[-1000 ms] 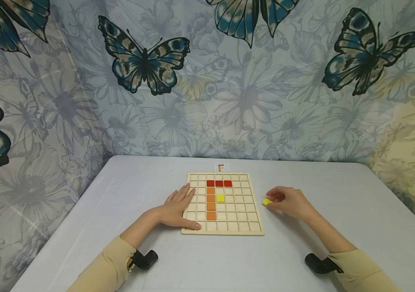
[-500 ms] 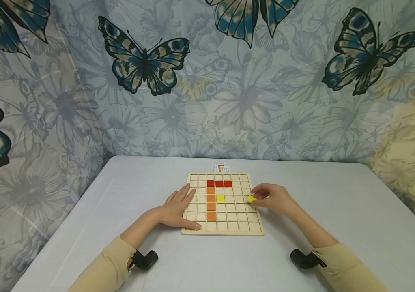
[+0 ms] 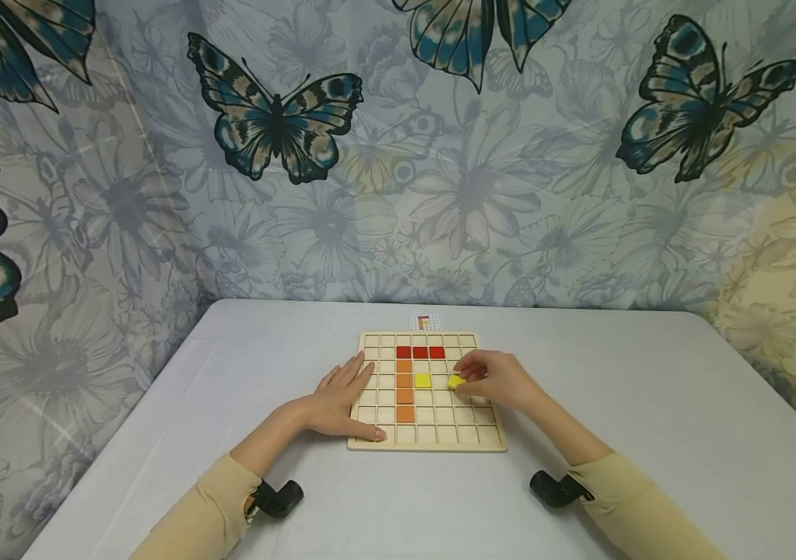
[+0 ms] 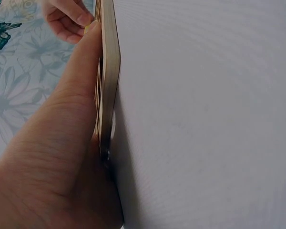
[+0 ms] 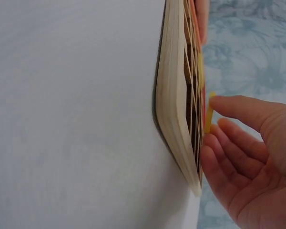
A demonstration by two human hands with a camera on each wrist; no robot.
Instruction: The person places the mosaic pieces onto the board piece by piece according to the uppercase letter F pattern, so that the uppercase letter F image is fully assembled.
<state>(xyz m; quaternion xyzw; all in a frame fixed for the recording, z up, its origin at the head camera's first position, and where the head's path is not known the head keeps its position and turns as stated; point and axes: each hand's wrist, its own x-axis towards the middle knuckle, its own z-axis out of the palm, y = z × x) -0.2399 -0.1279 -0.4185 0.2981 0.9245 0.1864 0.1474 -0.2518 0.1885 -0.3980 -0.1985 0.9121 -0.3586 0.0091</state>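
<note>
A wooden grid board lies on the table with square cells. My left hand rests spread on its left edge, the thumb over the near left corner. Between thumb and fingers my right hand pinches a yellow square tile over the right half of the board. In the right wrist view the pinched tile stands edge-on near the grid. Seated in the cells are three red tiles in a row, a column of several orange tiles and one yellow tile.
Behind the board's far edge lies a small printed card with a coloured grid pattern. A white cloth covers the table. A butterfly-patterned backdrop rises beyond the table's back edge.
My right hand has carried the yellow tile leftward, from beside the board to over its right half. My left hand has stayed on the board's left edge.
</note>
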